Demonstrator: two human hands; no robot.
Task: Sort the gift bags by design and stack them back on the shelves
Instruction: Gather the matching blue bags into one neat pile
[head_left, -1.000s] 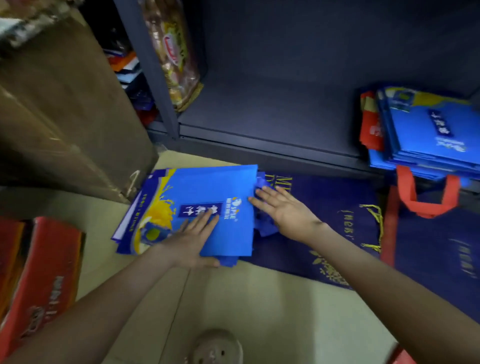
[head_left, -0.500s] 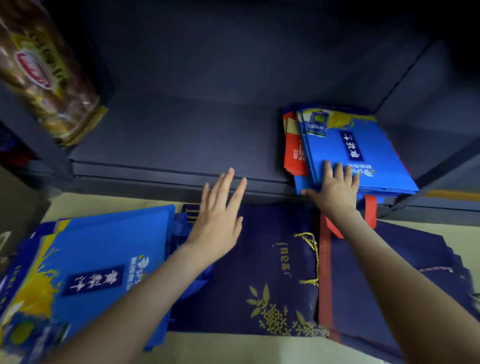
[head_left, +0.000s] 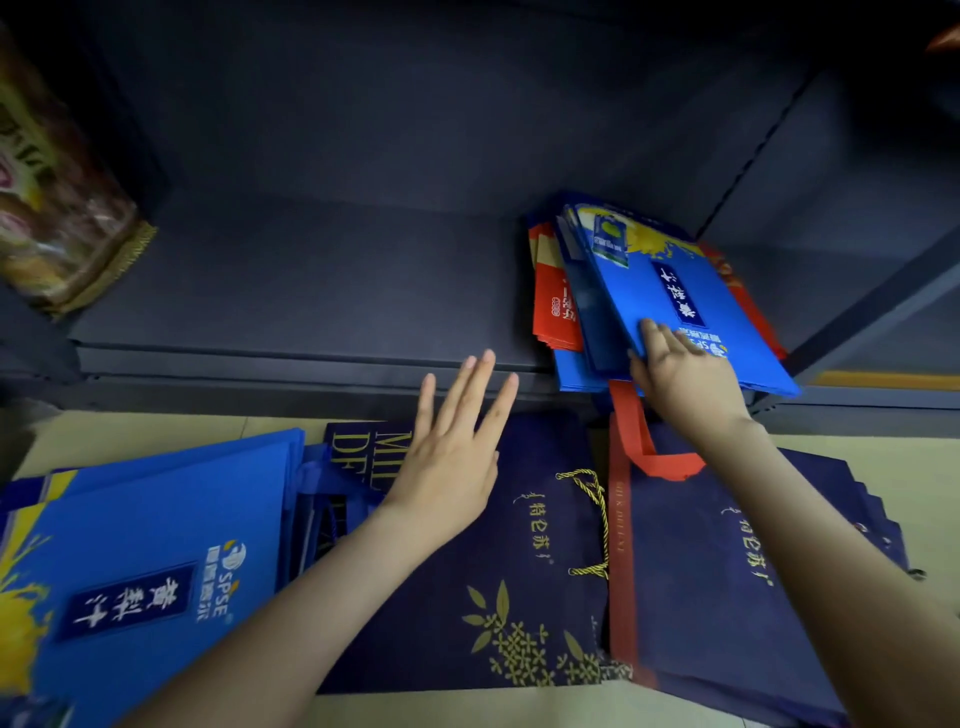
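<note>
One stack only on the shelf (head_left: 311, 291): blue gift bags (head_left: 675, 301) at right of centre, overhanging the front lip, with red bags (head_left: 553, 306) wedged beneath and showing at both sides. Mixed, then, not sorted by design. Right hand (head_left: 680, 374) on that stack, fingers laid flat on the top blue bag near its front edge; presses rather than grips, as far as visible. Red handle (head_left: 635, 431) loops down from the stack over the bags below.

Lower down, on the floor (head_left: 156, 431): second pile of blue bags (head_left: 156, 545) at lower left, edges uneven; navy bags with gold print (head_left: 519, 613) at lower centre; navy bags with red trim (head_left: 727, 597) at lower right, several layered and fanned. Left hand (head_left: 452, 452) above the gold-print navy bags, fingers straight and spread wide, holding nothing, tips toward the shelf lip.

Judged less than halfway. Roughly grouped by design on the floor, yet none of those piles put back. Left to do, by the look of it: separate red from blue on the shelf, join the two blue lots, square them up, lift both navy piles onto the shelf.

Upper left of the frame: printed plastic packet (head_left: 57, 218) leaning at the shelf's end.
</note>
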